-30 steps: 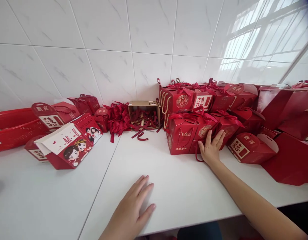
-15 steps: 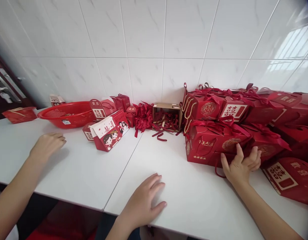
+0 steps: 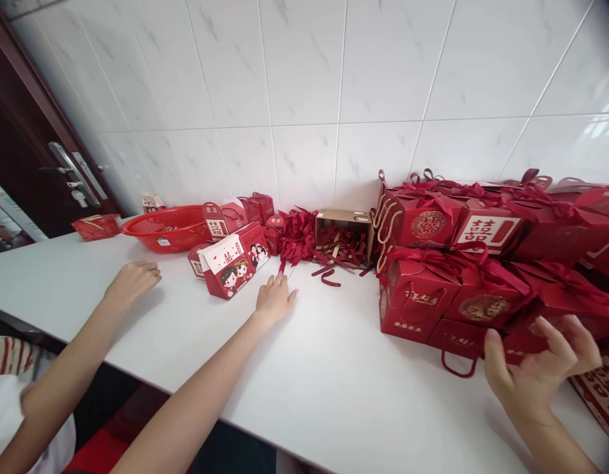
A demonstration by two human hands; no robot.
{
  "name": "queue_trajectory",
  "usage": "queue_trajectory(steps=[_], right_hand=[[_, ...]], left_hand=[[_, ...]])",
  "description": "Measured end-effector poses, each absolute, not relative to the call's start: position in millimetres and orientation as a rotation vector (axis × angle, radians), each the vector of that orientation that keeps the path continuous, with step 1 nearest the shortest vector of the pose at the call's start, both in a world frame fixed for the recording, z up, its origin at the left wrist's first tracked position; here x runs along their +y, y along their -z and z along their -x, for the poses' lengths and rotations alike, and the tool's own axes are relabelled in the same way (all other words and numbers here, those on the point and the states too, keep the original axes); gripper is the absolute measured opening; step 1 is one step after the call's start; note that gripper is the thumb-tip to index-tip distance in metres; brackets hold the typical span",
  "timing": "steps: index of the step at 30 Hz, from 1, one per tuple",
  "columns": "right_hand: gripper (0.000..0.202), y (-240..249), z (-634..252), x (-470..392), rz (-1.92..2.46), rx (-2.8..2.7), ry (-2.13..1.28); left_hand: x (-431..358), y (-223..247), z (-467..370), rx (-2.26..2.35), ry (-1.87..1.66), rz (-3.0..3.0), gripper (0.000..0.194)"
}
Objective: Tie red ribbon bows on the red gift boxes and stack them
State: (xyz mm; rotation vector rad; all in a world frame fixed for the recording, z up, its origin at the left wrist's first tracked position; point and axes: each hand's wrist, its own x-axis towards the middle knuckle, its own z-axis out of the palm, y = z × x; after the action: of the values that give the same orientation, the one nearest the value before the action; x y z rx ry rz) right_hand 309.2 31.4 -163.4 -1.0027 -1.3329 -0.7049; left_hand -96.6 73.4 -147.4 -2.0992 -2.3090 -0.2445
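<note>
Red gift boxes (image 3: 423,299) stacked on R of white surface (image 3: 328,375), wearer's R hand (image 3: 534,378) beside them, fingers spread, nothing gripped, L hand (image 3: 272,304) just before ribbon pile (image 3: 298,236), grip can't tell, co-worker's hand (image 3: 132,283) nr red basin (image 3: 188,242).

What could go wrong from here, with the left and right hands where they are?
The shiny dark-red ribbon pile looks tangled, so if the left hand pulls a strand, others might come along. The right hand is close beside the stacked red cardboard boxes, so a bump could shift them. The dark-red cord loop hanging out at their front might also snag that hand.
</note>
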Motion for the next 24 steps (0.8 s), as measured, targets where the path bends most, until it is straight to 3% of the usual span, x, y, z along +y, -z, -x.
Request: queue_trajectory(steps=[14,24], right_hand=[[0.084,167,-318,36,0.989,-1.347,0.61],[0.075,163,-318,40,0.982,-1.435,0.668]], left_hand=[[105,173,118,-2.348,0.271,2.04,0.047],[114,178,123,-2.394,0.228,2.034,0.063]])
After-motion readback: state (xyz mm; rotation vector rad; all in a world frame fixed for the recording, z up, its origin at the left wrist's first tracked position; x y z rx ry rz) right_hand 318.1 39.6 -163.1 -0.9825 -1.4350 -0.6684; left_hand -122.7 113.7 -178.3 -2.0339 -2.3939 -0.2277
